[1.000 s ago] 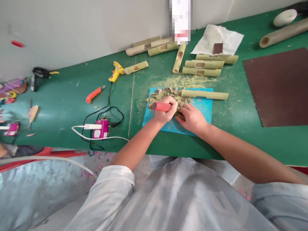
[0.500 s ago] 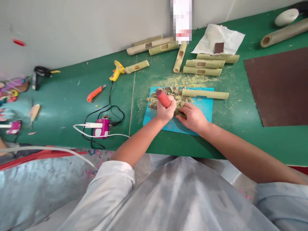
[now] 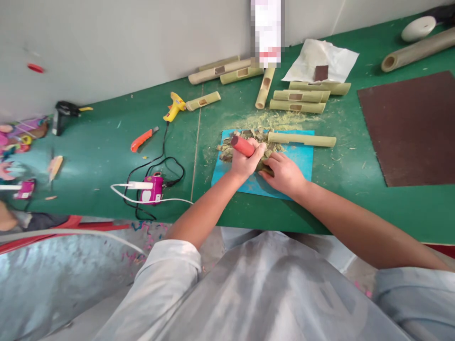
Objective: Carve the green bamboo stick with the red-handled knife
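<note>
My left hand point(image 3: 246, 163) is wrapped round the red handle point(image 3: 242, 146) of a tool, whose working end is hidden by the hand. Close beside it, my right hand point(image 3: 284, 171) grips a short bamboo piece point(image 3: 264, 166), largely covered by the fingers. Both hands are over a blue mat point(image 3: 299, 180). Bamboo chips point(image 3: 226, 154) are heaped at the far left part of the mat, around the left hand. A longer notched bamboo tube point(image 3: 302, 139) lies across the mat's far right edge.
Several notched bamboo tubes point(image 3: 297, 106) lie at the back, near white paper point(image 3: 320, 61). A yellow glue gun point(image 3: 174, 107), an orange utility knife point(image 3: 142, 140) and a purple power block point(image 3: 152, 190) with cords are to the left. A brown sheet point(image 3: 414, 132) lies right.
The red handle has tilted further over to the left, and my left hand has shifted slightly right. My right hand stays on the bamboo piece. The view has moved a little.
</note>
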The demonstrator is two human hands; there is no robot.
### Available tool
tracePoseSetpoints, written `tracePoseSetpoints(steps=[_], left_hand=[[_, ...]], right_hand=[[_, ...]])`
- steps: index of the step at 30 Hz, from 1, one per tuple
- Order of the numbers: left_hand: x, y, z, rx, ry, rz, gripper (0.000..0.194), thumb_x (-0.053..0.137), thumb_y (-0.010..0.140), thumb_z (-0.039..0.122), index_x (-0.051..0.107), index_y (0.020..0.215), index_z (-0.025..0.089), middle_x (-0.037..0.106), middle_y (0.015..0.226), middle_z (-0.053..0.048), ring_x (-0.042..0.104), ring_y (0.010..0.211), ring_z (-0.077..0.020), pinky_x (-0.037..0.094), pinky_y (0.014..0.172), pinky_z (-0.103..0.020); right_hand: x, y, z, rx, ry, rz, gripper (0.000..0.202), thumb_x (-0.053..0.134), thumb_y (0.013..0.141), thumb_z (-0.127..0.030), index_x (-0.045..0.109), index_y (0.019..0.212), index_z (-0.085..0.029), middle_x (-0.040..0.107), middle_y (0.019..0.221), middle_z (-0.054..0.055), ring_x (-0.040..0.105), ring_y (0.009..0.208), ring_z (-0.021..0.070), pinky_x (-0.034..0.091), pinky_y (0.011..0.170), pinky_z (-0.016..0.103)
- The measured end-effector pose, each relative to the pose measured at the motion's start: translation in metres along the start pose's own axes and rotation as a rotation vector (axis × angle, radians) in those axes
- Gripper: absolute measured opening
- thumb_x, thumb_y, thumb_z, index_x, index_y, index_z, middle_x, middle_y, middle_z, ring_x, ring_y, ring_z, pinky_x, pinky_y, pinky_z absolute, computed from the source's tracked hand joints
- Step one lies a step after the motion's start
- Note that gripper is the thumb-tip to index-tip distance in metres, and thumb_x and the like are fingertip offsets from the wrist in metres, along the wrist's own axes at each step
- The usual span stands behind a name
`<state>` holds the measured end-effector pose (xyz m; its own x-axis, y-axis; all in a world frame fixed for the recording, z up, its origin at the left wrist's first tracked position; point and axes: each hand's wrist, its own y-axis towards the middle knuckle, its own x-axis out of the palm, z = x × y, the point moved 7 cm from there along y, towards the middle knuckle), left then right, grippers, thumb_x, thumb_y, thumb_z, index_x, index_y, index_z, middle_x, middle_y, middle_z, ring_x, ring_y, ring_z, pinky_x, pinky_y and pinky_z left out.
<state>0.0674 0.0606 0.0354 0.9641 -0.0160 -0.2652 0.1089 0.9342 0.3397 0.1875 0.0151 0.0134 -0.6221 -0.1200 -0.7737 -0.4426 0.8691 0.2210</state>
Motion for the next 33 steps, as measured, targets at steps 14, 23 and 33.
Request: tracePoseSetpoints(steps=[14,23,33], left_hand=[[-0.001,-0.005,0.005,0.076,0.034,-0.027,0.052,0.058,0.096,0.061,0.049,0.066,0.02,0.048,0.062,0.003,0.045,0.057,-0.0106,0.041,0.06,-0.028],[0.002,0.001,-0.004,0.069,0.06,0.011,0.047,0.066,0.091,0.048,0.042,0.062,0.02,0.042,0.06,0.003,0.041,0.056,-0.0106,0.036,0.058,-0.029],[-0.01,0.0,-0.012,-0.036,0.032,0.095,0.046,0.063,0.092,0.049,0.045,0.06,0.02,0.046,0.057,0.003,0.044,0.054,-0.0101,0.041,0.056,-0.026]], right_hand=[[0.001,-0.001,-0.001,-0.006,-0.013,0.005,0.013,0.065,0.089,-0.028,0.068,0.092,-0.016,0.064,0.096,0.014,0.057,0.092,0.0283,0.05,0.082,0.042],[0.001,0.001,0.002,-0.009,-0.013,0.002,0.012,0.065,0.091,-0.028,0.069,0.09,-0.017,0.064,0.094,0.012,0.057,0.09,0.0258,0.049,0.082,0.039],[0.001,0.001,0.0,-0.019,-0.016,0.001,0.018,0.063,0.092,-0.032,0.07,0.09,-0.016,0.064,0.093,0.012,0.057,0.088,0.026,0.049,0.083,0.039]])
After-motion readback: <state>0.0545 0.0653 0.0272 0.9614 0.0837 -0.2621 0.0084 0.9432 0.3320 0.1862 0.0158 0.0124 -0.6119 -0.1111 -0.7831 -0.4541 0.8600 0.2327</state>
